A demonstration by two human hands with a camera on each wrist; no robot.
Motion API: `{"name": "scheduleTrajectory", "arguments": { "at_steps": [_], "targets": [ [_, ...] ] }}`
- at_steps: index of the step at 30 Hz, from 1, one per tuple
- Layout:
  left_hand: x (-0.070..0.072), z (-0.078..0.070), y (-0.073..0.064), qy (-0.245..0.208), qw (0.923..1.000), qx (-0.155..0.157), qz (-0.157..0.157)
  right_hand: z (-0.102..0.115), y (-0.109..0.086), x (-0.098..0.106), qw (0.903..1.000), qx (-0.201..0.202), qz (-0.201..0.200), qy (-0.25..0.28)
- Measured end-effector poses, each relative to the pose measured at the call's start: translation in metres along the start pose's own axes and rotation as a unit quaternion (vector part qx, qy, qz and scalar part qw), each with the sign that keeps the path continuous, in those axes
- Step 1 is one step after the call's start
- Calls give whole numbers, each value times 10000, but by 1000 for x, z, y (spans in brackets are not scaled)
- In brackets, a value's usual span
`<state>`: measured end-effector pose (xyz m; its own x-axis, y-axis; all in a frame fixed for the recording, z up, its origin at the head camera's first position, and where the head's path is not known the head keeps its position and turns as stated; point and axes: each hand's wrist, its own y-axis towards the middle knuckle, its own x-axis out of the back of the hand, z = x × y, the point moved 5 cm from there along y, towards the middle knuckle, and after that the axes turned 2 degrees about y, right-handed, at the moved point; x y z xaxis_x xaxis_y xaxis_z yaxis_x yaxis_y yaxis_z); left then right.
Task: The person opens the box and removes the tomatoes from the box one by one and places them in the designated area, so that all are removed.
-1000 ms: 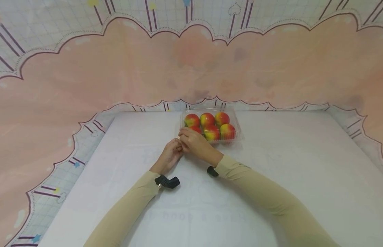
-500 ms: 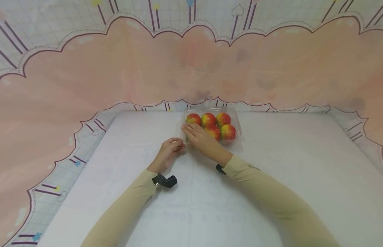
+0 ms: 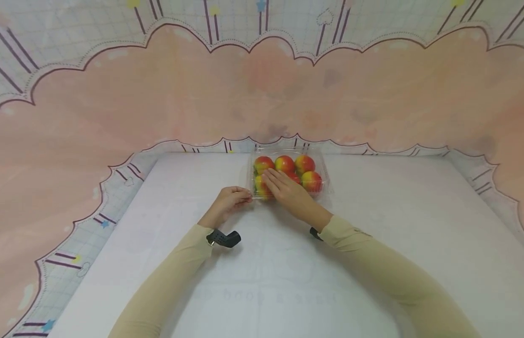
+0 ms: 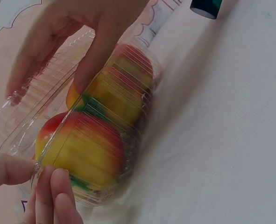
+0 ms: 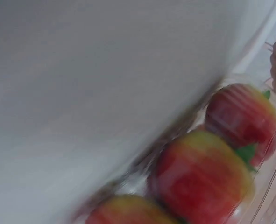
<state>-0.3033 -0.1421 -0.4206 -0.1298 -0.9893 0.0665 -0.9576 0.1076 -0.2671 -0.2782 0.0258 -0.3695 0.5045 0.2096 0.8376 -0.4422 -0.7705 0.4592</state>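
A clear plastic clamshell box (image 3: 325,171) stands at the back of the white table. Inside it sit several red-and-yellow fruits (image 3: 305,164) with green leaves. At the box's near left corner, my left hand (image 3: 230,202) pinches the rim between thumb and fingers; the left wrist view shows these fingertips (image 4: 45,179) on the plastic edge. My right hand (image 3: 293,197) lies over the front of the box with its fingers straight, covering part of the front row of fruits. In the left wrist view the right thumb (image 4: 92,65) points down at the near rim, apart from the other fingers.
The white table (image 3: 262,281) spreads out in front of and beside the box. Behind it rises a peach-coloured patterned cloth (image 3: 262,98). A dark wrist camera (image 3: 224,238) sticks out from the left sleeve, and another (image 3: 315,234) shows by the right sleeve.
My right hand has left the near left corner beside the left hand and slid right along the box's front, uncovering the front left fruit. My left hand stays at the corner, shifted slightly left.
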Motion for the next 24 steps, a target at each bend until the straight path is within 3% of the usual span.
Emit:
{"name": "scheduleTrajectory", "arguments": {
  "at_steps": [6, 11, 14, 16, 18, 20, 22, 23, 24],
  "targets": [
    [0, -1, 1, 26, 9998, 180, 50, -11, -16, 3, 9999, -44, -162, -23],
    [2, -2, -2, 60, 9999, 75, -33, -20, -28, 7, 9987, -43, -460, 208],
    [6, -5, -5, 590, 9974, -210, -365, -27, -35, 9, 9978, -72, -593, 292],
    [9, -10, -8, 1318, 9871, -552, -723, -31, -40, 10, 9971, -127, -658, 347],
    [11, -17, -11, 2083, 9667, -1018, -1080, -35, -44, 11, 9965, -215, -715, 384],
    [9, -26, -15, 2898, 9323, -1711, -1327, -39, -48, 13, 9955, -297, -789, 437],
    [5, -34, -21, 3586, 8891, -2445, -1454, -42, -53, 15, 9944, -391, -838, 502],
    [1, -38, -24, 3973, 8611, -2813, -1469, -44, -56, 17, 9938, -439, -864, 543],
    [-2, -42, -28, 4357, 8284, -3192, -1485, -46, -59, 18, 9932, -488, -878, 581]
  ]
}}
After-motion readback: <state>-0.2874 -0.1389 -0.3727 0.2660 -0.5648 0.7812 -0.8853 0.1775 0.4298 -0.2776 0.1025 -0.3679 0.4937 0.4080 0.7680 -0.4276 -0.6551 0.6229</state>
